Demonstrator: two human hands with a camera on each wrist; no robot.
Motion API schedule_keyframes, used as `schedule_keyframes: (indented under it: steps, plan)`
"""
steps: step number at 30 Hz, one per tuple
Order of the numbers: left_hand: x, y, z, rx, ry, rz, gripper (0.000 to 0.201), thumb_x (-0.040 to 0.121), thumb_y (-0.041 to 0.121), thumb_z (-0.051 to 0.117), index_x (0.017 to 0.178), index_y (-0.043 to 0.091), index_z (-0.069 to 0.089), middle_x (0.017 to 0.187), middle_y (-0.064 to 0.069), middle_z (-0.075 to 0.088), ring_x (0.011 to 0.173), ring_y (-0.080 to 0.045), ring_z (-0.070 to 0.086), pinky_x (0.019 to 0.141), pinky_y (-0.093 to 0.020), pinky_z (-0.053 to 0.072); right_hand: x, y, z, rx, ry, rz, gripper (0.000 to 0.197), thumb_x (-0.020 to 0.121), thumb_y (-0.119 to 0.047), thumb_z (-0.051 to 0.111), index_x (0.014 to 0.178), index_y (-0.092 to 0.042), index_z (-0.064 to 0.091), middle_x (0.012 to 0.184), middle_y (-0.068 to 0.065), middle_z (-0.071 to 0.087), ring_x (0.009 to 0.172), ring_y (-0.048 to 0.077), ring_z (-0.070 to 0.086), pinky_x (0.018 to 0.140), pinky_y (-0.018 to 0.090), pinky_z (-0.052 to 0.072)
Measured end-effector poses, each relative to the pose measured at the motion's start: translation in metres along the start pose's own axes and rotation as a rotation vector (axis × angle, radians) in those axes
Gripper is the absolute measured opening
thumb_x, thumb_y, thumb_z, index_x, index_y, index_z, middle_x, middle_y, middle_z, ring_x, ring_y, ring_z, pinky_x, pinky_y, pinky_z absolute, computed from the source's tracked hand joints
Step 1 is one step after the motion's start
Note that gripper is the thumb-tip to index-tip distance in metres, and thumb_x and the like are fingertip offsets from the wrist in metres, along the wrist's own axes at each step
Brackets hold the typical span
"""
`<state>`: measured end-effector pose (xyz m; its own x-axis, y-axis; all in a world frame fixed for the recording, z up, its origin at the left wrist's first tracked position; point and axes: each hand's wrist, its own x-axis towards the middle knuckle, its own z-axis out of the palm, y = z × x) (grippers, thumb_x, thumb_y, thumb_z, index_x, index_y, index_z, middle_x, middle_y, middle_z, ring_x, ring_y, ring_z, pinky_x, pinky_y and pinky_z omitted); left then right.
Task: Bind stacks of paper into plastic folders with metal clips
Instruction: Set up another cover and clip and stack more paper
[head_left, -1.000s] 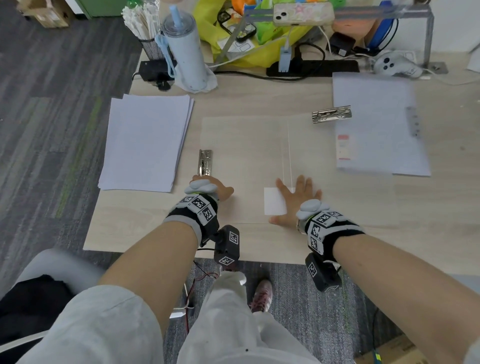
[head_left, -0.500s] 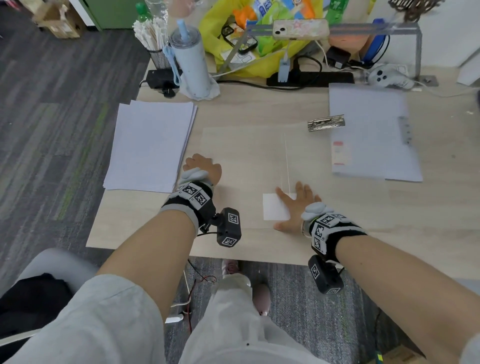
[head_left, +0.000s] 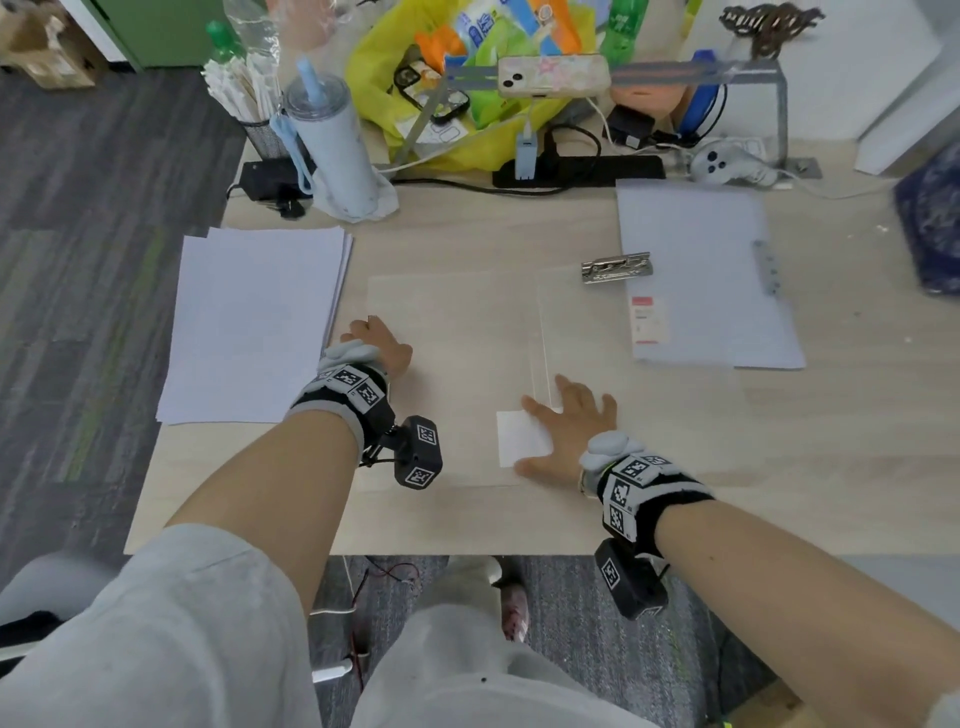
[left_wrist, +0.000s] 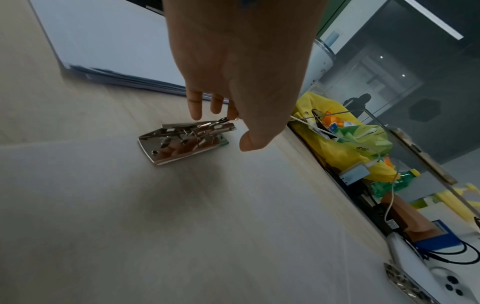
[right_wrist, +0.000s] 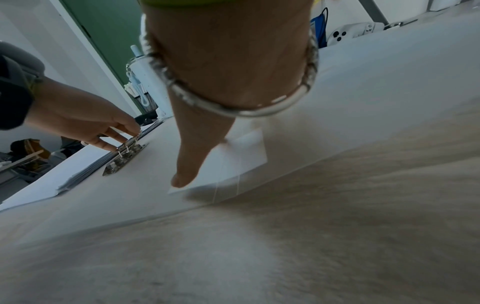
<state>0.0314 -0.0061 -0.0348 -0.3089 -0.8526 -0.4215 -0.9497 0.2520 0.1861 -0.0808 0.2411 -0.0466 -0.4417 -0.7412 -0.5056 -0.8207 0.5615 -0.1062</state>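
Note:
A clear plastic folder (head_left: 457, 322) lies open on the wooden table, with a white label (head_left: 519, 441) near its front. My right hand (head_left: 566, 426) presses flat on the folder beside that label (right_wrist: 246, 156), fingers straight. My left hand (head_left: 382, 343) reaches over the folder's left edge and hides a metal clip there in the head view. In the left wrist view its fingertips (left_wrist: 194, 115) touch the raised top of that clip (left_wrist: 182, 144), thumb apart. The same clip (right_wrist: 124, 158) shows prongs up. A second metal clip (head_left: 616, 267) lies at the folder's far right corner. A loose paper stack (head_left: 254, 322) lies left.
A folder holding paper (head_left: 696, 280) lies at the back right. Along the back stand a tumbler (head_left: 332, 150), a power strip (head_left: 576, 171) with cables and a yellow bag (head_left: 467, 104). The table's front edge (head_left: 467, 551) runs just behind my wrists.
My left hand has moved forward from the near edge onto the metal clip, which now lies hidden under it. My right hand has stayed flat by the label.

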Motion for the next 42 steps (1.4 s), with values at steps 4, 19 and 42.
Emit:
schedule_keyframes:
  steps: [4, 19, 42]
  plan:
    - [0.011, 0.01, -0.006, 0.01, 0.025, 0.02, 0.046, 0.091, 0.027, 0.05, 0.134, 0.009, 0.043, 0.14, -0.017, 0.04, 0.125, -0.031, 0.042, 0.079, -0.029, 0.02, 0.02, 0.005, -0.02, 0.008, 0.096, 0.035, 0.076, 0.082, -0.064, 0.049, 0.146, -0.029, 0.025, 0.159, 0.005, 0.003, 0.145, 0.028, 0.007, 0.116, 0.051, 0.01]
    - [0.022, 0.094, 0.031, 0.267, -0.288, 0.481, 0.091, 0.074, 0.051, 0.07, 0.147, 0.031, 0.02, 0.159, -0.005, 0.004, 0.147, -0.031, 0.002, 0.116, -0.055, 0.017, 0.11, 0.058, -0.106, 0.029, 0.036, 0.198, 0.083, 0.089, -0.04, 0.057, 0.151, -0.016, 0.008, 0.16, 0.007, 0.003, 0.147, 0.027, 0.008, 0.118, 0.039, 0.015]
    - [0.025, 0.096, 0.043, 0.401, -0.326, 0.499, 0.131, 0.057, 0.061, 0.078, 0.148, 0.036, -0.013, 0.157, -0.003, -0.023, 0.146, -0.031, -0.019, 0.115, -0.061, 0.001, 0.158, 0.066, -0.121, -0.114, 0.079, 0.176, 0.062, 0.069, -0.033, 0.076, 0.122, -0.009, 0.052, 0.129, 0.017, 0.047, 0.121, 0.036, 0.044, 0.097, 0.044, 0.041]
